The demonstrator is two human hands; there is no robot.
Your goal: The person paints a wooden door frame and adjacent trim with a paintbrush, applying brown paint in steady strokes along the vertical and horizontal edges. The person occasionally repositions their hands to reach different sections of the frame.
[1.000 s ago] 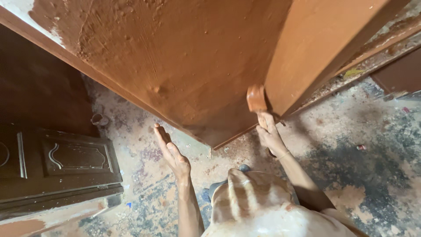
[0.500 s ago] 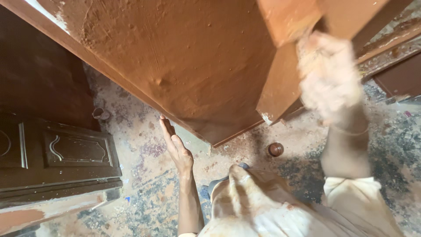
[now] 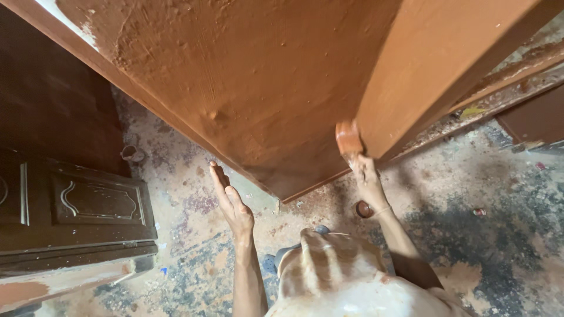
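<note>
My right hand [image 3: 367, 179] holds a paint-loaded brush [image 3: 349, 138], fingers closed on its handle, at the lower edge of the brown door panel [image 3: 252, 76] — coating in progress. My left hand [image 3: 232, 202] hovers open-fingered, empty. Next, I judge — an even stroke along that edge.

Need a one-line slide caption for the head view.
Right hand presses a paint-soaked pad against an orange-brown door; left hand open beside it.

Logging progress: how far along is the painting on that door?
Done: the broad door face looks coated reddish-brown. In hand: right hand holds a brush at the lower edge of the side panel; left hand is flat and open near the door's bottom edge. Left: a pale patch at the top-left corner.
</note>
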